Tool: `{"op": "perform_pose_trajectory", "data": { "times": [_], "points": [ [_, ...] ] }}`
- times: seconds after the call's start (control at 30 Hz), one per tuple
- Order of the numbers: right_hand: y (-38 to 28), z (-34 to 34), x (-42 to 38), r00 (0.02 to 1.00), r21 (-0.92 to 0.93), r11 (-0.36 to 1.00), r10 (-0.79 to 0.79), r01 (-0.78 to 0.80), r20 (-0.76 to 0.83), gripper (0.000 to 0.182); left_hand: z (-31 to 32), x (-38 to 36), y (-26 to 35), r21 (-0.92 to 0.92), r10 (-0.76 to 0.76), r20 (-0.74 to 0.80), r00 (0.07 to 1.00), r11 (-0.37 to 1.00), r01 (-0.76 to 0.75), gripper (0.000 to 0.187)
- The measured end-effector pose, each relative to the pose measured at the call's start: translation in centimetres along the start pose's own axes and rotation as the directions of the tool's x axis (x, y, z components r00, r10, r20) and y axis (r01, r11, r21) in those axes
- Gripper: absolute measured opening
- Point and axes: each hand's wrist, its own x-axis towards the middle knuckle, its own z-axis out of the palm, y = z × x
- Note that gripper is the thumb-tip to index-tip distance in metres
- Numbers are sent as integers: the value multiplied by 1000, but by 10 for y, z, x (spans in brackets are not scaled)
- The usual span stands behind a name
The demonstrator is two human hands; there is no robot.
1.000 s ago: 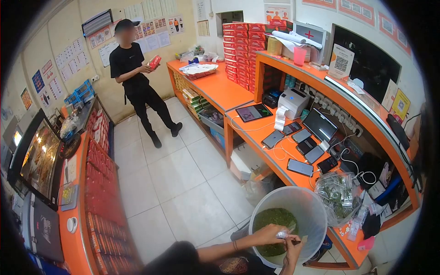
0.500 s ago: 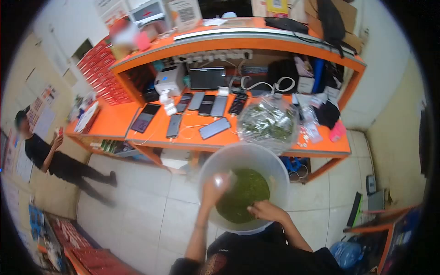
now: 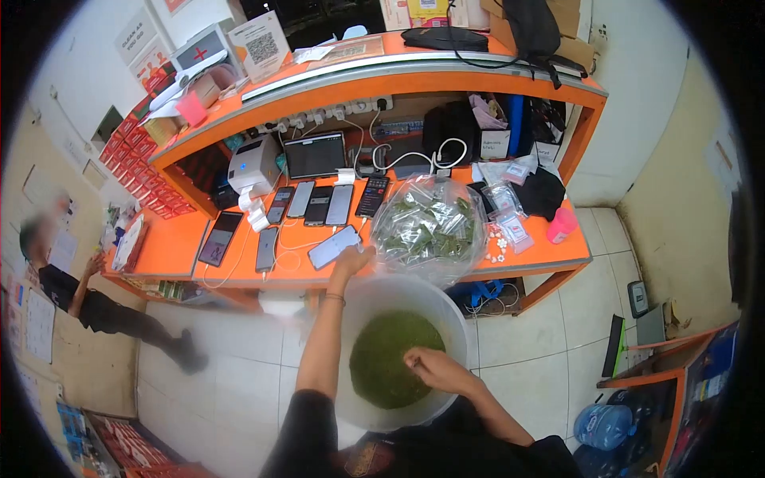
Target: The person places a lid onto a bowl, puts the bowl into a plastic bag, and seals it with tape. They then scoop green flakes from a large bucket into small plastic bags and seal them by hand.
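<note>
My left hand [image 3: 351,261] reaches over the counter's front edge, at the left side of a big clear plastic bag [image 3: 430,227]. Its fingers point toward the bag and look loosely apart; nothing shows in them. Inside the bag lie many small clear packets with green contents. My right hand [image 3: 434,369] is over a large translucent tub [image 3: 450,319], its fingers closed in a pinch; whatever they hold is hidden. Green powdery or finely cut material [image 3: 382,358] covers the tub's bottom. The tub stands against my body.
Several phones [image 3: 317,205] with cables lie on the orange counter [image 3: 303,275], below a laptop-like screen [image 3: 315,154] and a white printer [image 3: 255,163]. A pink cup [image 3: 562,225] stands right. At far left is a person [image 3: 88,295]. A blue water bottle [image 3: 603,426] sits lower right.
My left hand has gone from above the tub, where it held something whitish, up to the plastic bag. My right hand stays over the tub. The view has shifted.
</note>
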Motion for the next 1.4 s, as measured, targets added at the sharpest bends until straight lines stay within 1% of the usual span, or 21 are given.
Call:
{"op": "perform_pose_trajectory", "data": {
  "times": [0.07,0.1,0.13,0.2,0.27,0.3,0.4,0.6,0.7,0.8,0.87,0.9,0.93,0.97,1.1,1.13,1.17,1.2,1.27,1.33,1.4],
  "points": [
    [-4,-19,2,988,79,997,-12,24,-151,19,4,4,1,19,-14,135,991,1000,12,75],
    [-6,-34,6,974,244,968,115,-65,-196,19,3,1,6,122,-70,232,970,992,43,74],
    [-7,-45,9,946,403,905,242,-139,-217,18,6,3,3,224,-134,317,939,972,64,73],
    [-1,-50,13,959,505,854,236,-129,-155,19,13,8,7,208,-63,310,949,978,-3,61],
    [5,-41,19,985,363,926,148,-107,-87,19,7,11,13,-215,55,309,949,977,13,71],
    [8,-37,22,985,368,924,147,-105,-88,19,-25,-14,59,-456,25,279,960,883,109,41],
    [16,-27,25,986,353,927,159,-131,-52,19,-39,10,76,-699,-30,137,990,705,119,36],
    [5,-27,26,979,327,938,165,-117,-120,21,-54,20,84,-620,9,62,998,784,31,40],
    [8,-30,20,994,156,984,78,-90,80,22,-43,-1,62,-516,4,10,1000,856,1,37],
    [-14,-42,11,999,194,981,4,-13,46,26,-60,-34,49,-411,-8,43,999,911,25,41],
    [-33,-49,9,982,68,997,-15,29,-188,30,-67,-54,27,-412,147,-194,970,885,-216,42],
    [-33,-47,8,981,-40,999,-33,25,-191,29,-74,-74,25,-417,130,-236,963,881,-221,43],
    [-18,-43,4,992,7,999,48,-50,113,28,-78,-94,19,-440,86,-249,965,877,-192,41],
    [-3,-37,0,904,13,991,117,-134,412,28,-78,-116,12,-466,40,-265,963,870,-164,39],
    [-10,-11,-4,752,187,963,24,-195,659,26,-53,-201,-8,-378,96,-236,967,908,-182,27],
    [-1,4,-1,928,245,946,118,-214,353,25,-44,-222,-8,-400,64,-202,977,905,-142,25],
    [3,16,3,976,316,925,218,-209,6,24,-38,-243,3,-572,31,-91,995,817,-78,24],
    [0,22,10,981,304,933,191,-192,31,24,-27,-263,13,-725,11,-80,997,685,-66,26],
    [-4,29,16,944,572,755,303,-322,132,21,5,-278,13,-664,-29,-94,995,747,-41,29],
    [0,37,13,941,575,747,296,-335,164,17,41,-291,4,-645,-64,-114,991,764,-25,29],
    [4,41,21,938,605,718,282,-344,199,9,50,-297,-1,-760,-121,-75,990,650,21,31]
  ]
}}
